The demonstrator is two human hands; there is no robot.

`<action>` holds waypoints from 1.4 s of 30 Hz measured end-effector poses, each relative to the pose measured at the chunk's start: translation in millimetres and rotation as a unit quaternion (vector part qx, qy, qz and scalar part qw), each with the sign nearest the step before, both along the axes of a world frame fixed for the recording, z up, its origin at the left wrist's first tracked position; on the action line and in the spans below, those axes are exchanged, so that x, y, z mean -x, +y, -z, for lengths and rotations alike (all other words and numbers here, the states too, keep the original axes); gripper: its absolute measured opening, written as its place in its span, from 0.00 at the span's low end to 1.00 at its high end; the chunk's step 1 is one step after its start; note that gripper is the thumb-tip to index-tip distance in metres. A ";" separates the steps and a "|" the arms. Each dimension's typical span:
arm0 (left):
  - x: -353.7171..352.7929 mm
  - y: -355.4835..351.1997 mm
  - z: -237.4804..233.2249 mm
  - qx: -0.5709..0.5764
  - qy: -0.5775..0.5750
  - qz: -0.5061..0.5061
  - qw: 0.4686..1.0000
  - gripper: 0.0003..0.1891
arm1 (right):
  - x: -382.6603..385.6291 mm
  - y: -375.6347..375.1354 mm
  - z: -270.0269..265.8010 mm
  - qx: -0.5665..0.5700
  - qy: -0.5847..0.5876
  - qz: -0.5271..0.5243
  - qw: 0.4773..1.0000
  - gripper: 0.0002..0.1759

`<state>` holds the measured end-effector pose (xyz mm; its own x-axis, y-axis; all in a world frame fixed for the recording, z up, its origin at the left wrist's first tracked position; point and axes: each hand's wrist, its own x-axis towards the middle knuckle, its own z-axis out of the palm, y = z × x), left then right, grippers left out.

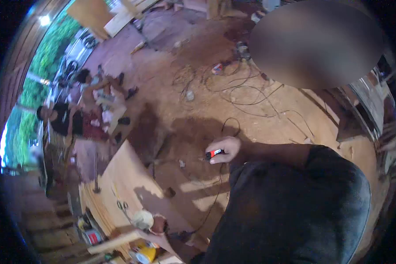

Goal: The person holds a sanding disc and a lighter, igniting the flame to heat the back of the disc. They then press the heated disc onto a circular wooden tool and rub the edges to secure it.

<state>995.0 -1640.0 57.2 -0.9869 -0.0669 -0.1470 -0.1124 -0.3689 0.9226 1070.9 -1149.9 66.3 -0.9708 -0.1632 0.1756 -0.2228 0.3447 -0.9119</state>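
Note:
My right hand is closed around a small red-and-black object with a pale patch, held out over the dirt floor; its kind does not show clearly. My left hand is low in the view at the edge of the workbench, blurred and in shadow, its fingers not distinguishable. Close by it are a whitish cup, a reddish-brown container, a narrow wooden strip and a yellow container. Scissors lie on a broad wooden board farther up the bench.
Black cables loop across the dirt floor. Two people sit at the left. A labelled container is at the bench's left edge. Stacked boards stand at the right, near a blurred oval.

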 end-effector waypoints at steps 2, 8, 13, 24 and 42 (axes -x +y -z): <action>-12.8 66.9 -48.1 -0.033 0.046 -0.076 0.996 0.32 | -16.8 17.8 -22.8 0.006 -0.039 0.075 0.996 0.17; 14.0 169.9 -63.3 -0.134 -0.005 0.095 0.986 0.37 | -30.9 39.2 -61.0 0.019 -0.165 0.215 0.962 0.25; 54.7 317.3 -19.8 -0.380 -0.228 0.421 0.792 0.43 | -32.5 44.5 -75.0 -0.049 -0.089 0.290 0.952 0.21; -5.3 507.5 -66.2 -0.205 -0.121 0.587 0.774 0.21 | -105.0 124.9 -87.3 0.002 -0.091 0.501 0.860 0.21; -81.5 716.7 -57.0 -0.055 -0.158 0.705 0.689 0.27 | -218.1 267.4 -42.5 0.114 -0.059 0.619 0.775 0.28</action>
<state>1076.5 -923.3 114.2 0.0237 0.9543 -0.2978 -0.6191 0.2479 0.7451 1289.0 -882.4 108.7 -0.3695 0.9284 -0.0383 0.2397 0.0554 -0.9693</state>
